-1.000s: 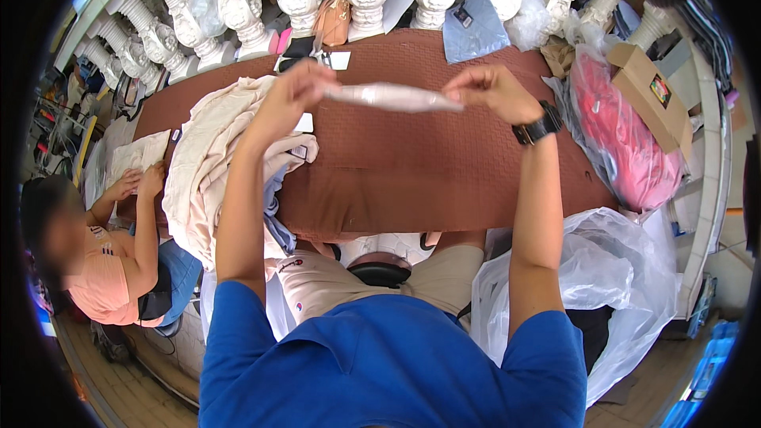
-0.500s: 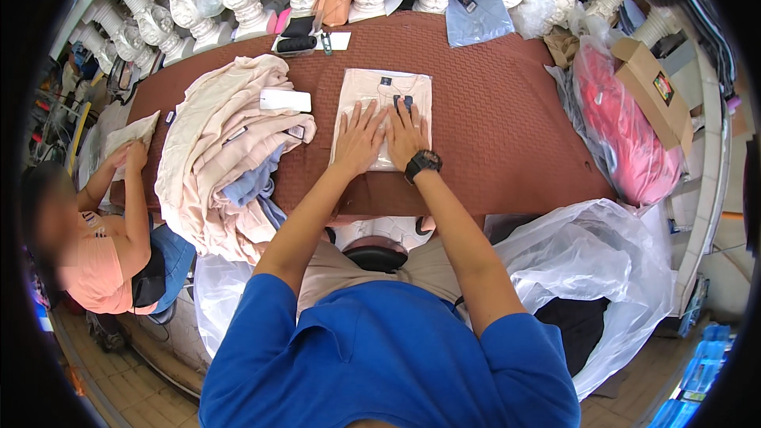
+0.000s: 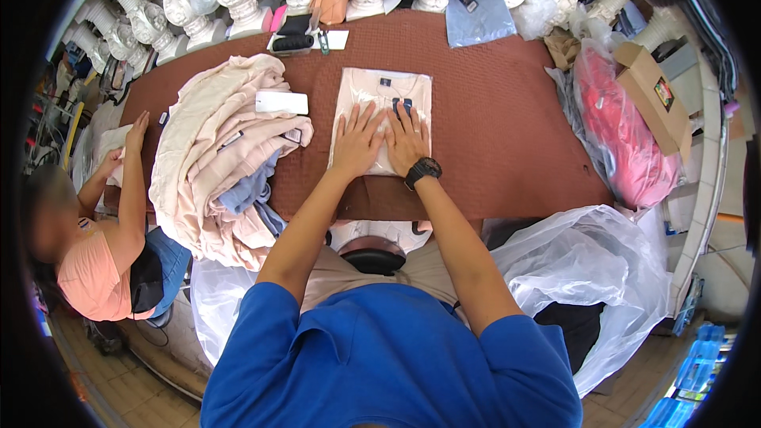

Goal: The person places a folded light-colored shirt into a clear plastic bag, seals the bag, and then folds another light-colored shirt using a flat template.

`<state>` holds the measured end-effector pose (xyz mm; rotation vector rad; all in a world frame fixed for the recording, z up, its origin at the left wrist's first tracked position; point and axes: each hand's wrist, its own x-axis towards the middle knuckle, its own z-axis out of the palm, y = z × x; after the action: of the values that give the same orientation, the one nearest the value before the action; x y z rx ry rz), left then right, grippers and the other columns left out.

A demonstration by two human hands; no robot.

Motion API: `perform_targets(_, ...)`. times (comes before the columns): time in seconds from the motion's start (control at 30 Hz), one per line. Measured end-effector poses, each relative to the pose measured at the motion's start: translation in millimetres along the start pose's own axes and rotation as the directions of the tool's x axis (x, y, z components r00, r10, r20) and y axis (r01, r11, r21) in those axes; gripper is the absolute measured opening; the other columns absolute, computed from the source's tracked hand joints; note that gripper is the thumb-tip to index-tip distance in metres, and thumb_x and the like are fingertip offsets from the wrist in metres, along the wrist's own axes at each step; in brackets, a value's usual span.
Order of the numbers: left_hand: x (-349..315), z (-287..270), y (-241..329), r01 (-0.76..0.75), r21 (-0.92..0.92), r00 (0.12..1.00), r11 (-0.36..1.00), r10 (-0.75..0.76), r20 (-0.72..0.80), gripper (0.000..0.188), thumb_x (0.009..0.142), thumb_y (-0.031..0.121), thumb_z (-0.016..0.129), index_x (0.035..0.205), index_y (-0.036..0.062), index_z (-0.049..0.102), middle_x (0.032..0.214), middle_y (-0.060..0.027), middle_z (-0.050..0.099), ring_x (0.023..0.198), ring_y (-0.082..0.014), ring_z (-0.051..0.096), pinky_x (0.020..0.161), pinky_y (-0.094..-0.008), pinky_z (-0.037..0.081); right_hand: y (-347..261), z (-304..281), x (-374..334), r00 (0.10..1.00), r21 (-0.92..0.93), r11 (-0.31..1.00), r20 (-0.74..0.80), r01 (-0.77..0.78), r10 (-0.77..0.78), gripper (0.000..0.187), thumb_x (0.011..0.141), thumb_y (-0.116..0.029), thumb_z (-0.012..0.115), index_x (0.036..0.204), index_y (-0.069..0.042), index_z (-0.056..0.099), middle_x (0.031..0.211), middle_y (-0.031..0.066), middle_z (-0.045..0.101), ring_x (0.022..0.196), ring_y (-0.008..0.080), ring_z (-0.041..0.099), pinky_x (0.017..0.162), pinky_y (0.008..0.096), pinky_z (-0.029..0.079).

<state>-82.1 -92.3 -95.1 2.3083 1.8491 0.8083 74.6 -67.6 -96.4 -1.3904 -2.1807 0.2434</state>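
Observation:
A folded pale pink shirt in a clear plastic bag (image 3: 384, 87) lies flat before me, its dark neck label toward the far side. My left hand (image 3: 358, 145) rests flat on its left half, fingers stretched out. On the right half lies my right hand (image 3: 406, 141), also flat and open, with a black watch (image 3: 423, 170) on the wrist. A dark tag (image 3: 403, 104) on the shirt shows by the right fingertips. To the left is a heap of loose pale pink garments (image 3: 208, 127), with a blue garment (image 3: 247, 190) under its near edge and a white card (image 3: 281, 102) on top.
Black thread spools (image 3: 293, 34) and an orange pouch (image 3: 330, 0) sit at the back. A bagged blue shirt (image 3: 480, 9) leans by the white balusters. Bagged red clothing (image 3: 614, 119) and a cardboard box (image 3: 654, 99) stand right. A co-worker (image 3: 103, 261) handles a package at far left.
Both my hands stay on the bagged shirt, with the right fingers shifted slightly. At far left, the co-worker's hands have moved apart, one raised higher.

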Motion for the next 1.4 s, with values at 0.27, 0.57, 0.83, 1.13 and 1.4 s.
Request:
perform_targets(0.27,-42,-36,-37,0.428,-0.469,0.863,0.773,-0.504,-0.042,0.055,0.088,0.01,0.068,0.139,-0.0016,0.049,0.124,-0.0226,0.057,0.099,-0.0331,0.063,0.091,-0.0407,0.051,32,-43,0,0.814,0.208,0.787,0.128,-0.581,0.567,0.063,0.083,-0.034,0.077,0.125,0.008,0.057,0.117,0.0314,0.062,0.11,0.0428,0.061,0.093,0.049,0.048)
perform_targets(0.57,-63,-37,-22,0.273,-0.629,0.894,0.728,-0.433,-0.114,0.048,0.089,0.003,0.065,0.135,0.0006,0.052,0.121,-0.0207,0.055,0.085,-0.0275,0.063,0.075,-0.0339,0.053,32,-60,43,0.897,0.668,0.605,0.256,-0.433,0.36,0.034,0.086,-0.014,0.073,0.115,0.003,0.068,0.107,0.0199,0.073,0.095,0.0271,0.072,0.084,0.0366,0.054)
perform_targets(0.83,-118,-67,23,0.181,-0.291,0.922,0.939,-0.266,-0.283,0.041,0.092,0.007,0.063,0.132,0.003,0.053,0.124,-0.0185,0.054,0.102,-0.0348,0.057,0.088,-0.0418,0.049,79,-219,145,0.983,0.244,0.967,-0.141,-0.078,0.115,0.041,0.08,-0.02,0.078,0.114,0.001,0.069,0.103,0.0237,0.072,0.094,0.0347,0.072,0.084,0.0409,0.055)
perform_targets(1.13,-113,-61,28,0.266,-0.129,0.926,0.955,-0.291,-0.243,0.035,0.087,0.018,0.067,0.119,0.0053,0.06,0.118,-0.0129,0.06,0.099,-0.0337,0.056,0.086,-0.0426,0.047,179,-262,280,0.902,0.016,0.957,-0.331,-0.289,0.278,0.061,0.077,-0.025,0.079,0.128,0.005,0.061,0.118,0.0294,0.067,0.112,0.0366,0.066,0.098,0.0387,0.049)
perform_targets(1.4,-110,-61,29,0.332,-0.048,0.917,0.942,-0.335,-0.219,0.032,0.085,0.019,0.068,0.115,0.0082,0.064,0.118,-0.0104,0.06,0.097,-0.0319,0.056,0.084,-0.0408,0.047,228,-291,335,0.925,0.165,0.915,-0.033,-0.368,0.378,0.04,0.076,-0.009,0.078,0.113,0.005,0.069,0.091,0.0112,0.073,0.074,0.0186,0.066,0.07,0.0312,0.053)
